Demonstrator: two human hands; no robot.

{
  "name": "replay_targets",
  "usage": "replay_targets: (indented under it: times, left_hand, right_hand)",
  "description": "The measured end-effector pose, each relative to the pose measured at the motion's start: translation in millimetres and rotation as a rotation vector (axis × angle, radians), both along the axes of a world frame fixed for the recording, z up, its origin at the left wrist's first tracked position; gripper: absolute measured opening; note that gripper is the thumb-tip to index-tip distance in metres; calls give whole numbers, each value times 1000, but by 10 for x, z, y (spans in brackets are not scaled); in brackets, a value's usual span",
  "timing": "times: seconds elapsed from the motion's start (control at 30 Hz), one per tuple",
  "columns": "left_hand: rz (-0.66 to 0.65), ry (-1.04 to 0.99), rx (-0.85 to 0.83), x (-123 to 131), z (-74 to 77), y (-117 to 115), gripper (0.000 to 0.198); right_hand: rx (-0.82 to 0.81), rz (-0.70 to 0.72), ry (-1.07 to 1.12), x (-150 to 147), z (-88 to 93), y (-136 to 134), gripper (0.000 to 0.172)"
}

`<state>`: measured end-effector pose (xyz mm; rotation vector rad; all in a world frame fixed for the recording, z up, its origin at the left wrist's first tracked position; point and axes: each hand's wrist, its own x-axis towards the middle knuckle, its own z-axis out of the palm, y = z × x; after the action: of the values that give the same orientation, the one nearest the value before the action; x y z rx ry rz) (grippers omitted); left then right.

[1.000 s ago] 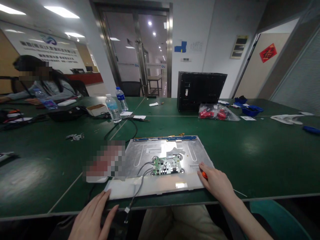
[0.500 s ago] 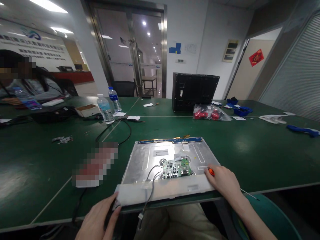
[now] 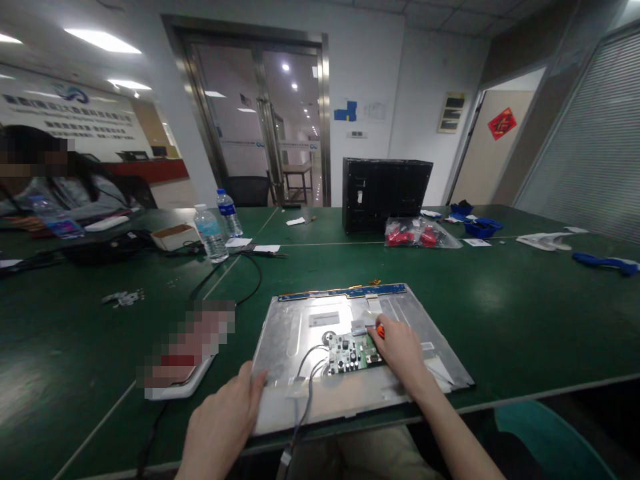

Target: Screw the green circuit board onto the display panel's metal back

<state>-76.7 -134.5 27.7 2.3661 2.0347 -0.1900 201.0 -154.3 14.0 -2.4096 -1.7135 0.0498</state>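
A display panel [image 3: 285,339] lies back side up near the table's front edge, with a blue board strip [image 3: 345,293] along its far side. A green circuit board [image 3: 346,347] sits at its middle, and grey cables [image 3: 311,393] run from it over the near edge. My left hand [image 3: 223,415] is closed on the panel's near left edge, thumb on top. Over the right part of the circuit board is my right hand [image 3: 401,350], curled around a screwdriver [image 3: 381,330]. Only its orange handle end shows. A pale film strip [image 3: 345,399] covers the panel's near side.
A pixelated object [image 3: 193,343] lies left of the panel, with a black cable [image 3: 260,273] behind it. Farther back stand water bottles [image 3: 211,233], a black monitor housing [image 3: 387,193] and a plastic bag with red items [image 3: 423,235]. A person [image 3: 95,190] sits at far left.
My right hand has moved left and away from me, from the panel's near right side to the circuit board. My left hand has slid up the left edge. The camera view has tilted up.
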Motion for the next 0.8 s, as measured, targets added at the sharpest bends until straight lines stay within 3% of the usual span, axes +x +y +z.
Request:
replay_targets:
  times: [0.2,0.57,0.8]
  left_hand:
    - [-31,-40,31,82,-93,-28,35]
    - [-211,-159,-42,562,-207,1,39]
    - [-296,-167,-45,787,-180,23,42]
  right_hand:
    - [13,10,-45,87,-60,-38,25]
    - [-14,47,-122,755,-111,-223,23]
    - [-8,100,-119,1029,-101,-243,26]
